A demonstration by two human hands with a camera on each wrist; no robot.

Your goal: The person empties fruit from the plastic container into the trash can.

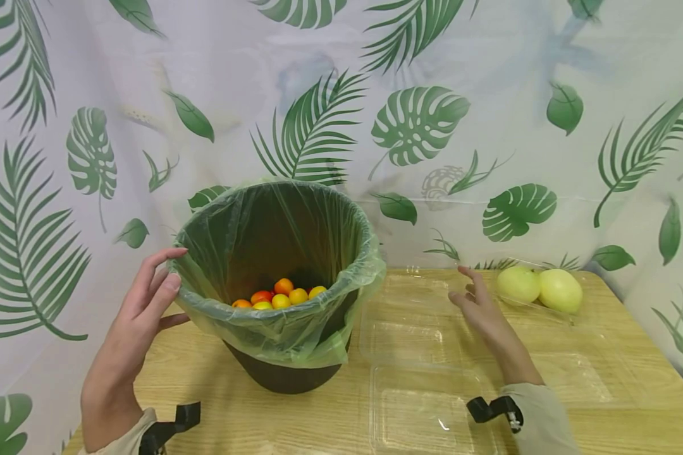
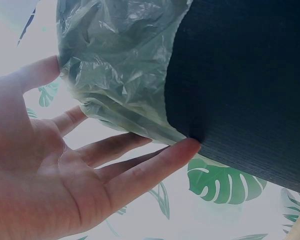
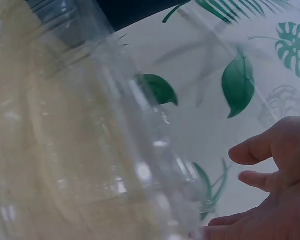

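A black bin [image 1: 290, 379], lined with a thin green plastic bag [image 1: 250, 332], stands on the left of the table. Inside lie several small round red, orange and yellow fruits [image 1: 281, 301]. At the bin's left rim is my left hand [image 1: 128, 328], thumb and fingers spread along its side. Its fingertips meet the bag and the black wall in the left wrist view [image 2: 135, 172]. My right hand [image 1: 489, 325] hangs with loosely bent fingers over the clear plastic containers, holding nothing. In the right wrist view a clear container [image 3: 90, 140] fills the left side, beside that hand [image 3: 275, 185].
Clear plastic containers [image 1: 427, 411] line the table right of the bin. Two yellow-green, apple-like fruits [image 1: 560, 291] sit in a clear container at the back right. A white curtain with green leaves [image 1: 330, 50] hangs behind the wooden table [image 1: 205, 392].
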